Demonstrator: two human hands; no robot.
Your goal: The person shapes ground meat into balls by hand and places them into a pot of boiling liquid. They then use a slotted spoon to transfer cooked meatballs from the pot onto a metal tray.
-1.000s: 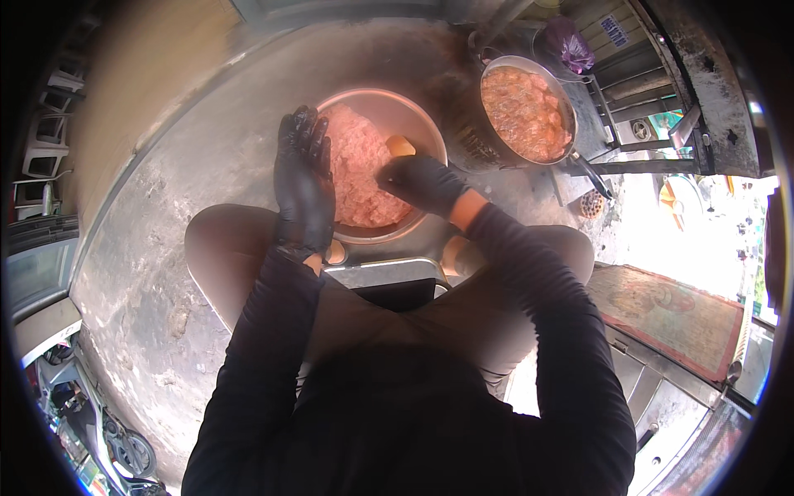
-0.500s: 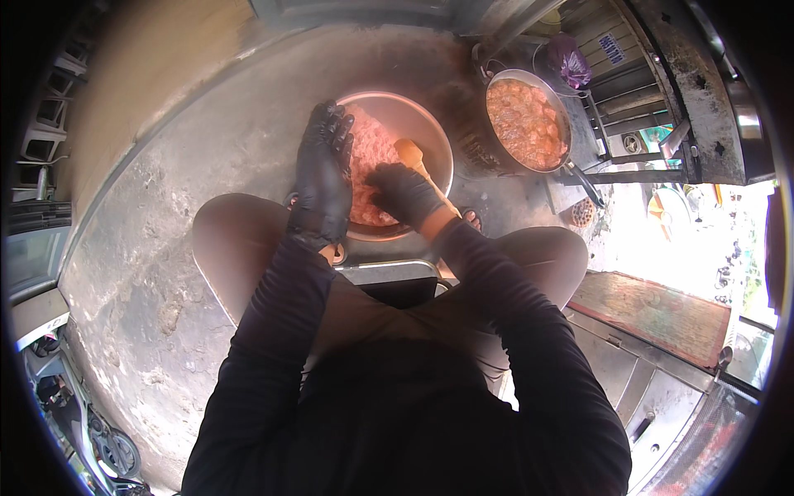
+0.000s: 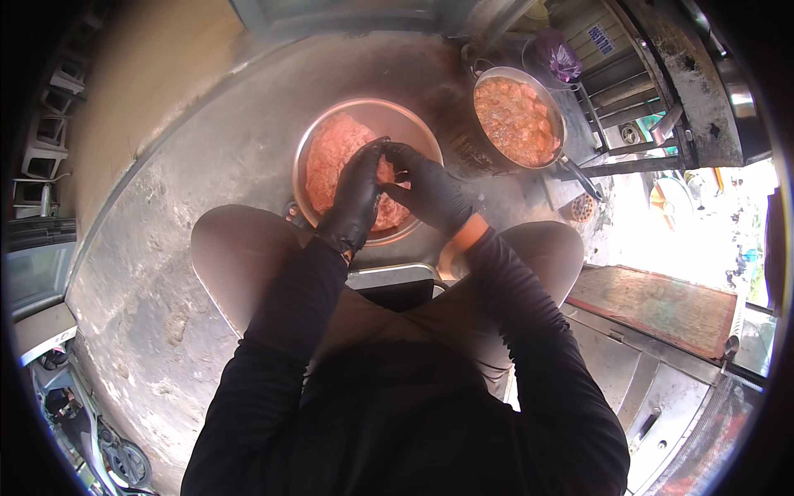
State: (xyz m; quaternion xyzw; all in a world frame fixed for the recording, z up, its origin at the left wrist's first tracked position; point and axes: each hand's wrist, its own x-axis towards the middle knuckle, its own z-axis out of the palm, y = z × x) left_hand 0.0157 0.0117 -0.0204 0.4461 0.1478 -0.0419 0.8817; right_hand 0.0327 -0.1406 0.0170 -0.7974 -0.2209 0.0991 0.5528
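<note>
A round metal bowl (image 3: 418, 126) full of pinkish-orange minced mixture (image 3: 335, 153) stands on the concrete floor in front of my knees. Both my hands wear black gloves and meet over the bowl. My left hand (image 3: 357, 194) is curled around a lump of the mixture. My right hand (image 3: 426, 192) presses against the same lump from the right, fingertips touching the left hand. The lump itself is mostly hidden between the gloves.
A metal pan (image 3: 518, 116) with orange pieces in sauce sits to the upper right, its handle pointing down-right. A purple plastic bag (image 3: 556, 56) lies beyond it. A metal rack (image 3: 653, 107) and a reddish board (image 3: 662, 306) are on the right. Grey concrete floor (image 3: 165, 273) spreads left.
My hands drew together over the bowl; the left hand went from flat on the mixture to curled, and the right hand closed in against it.
</note>
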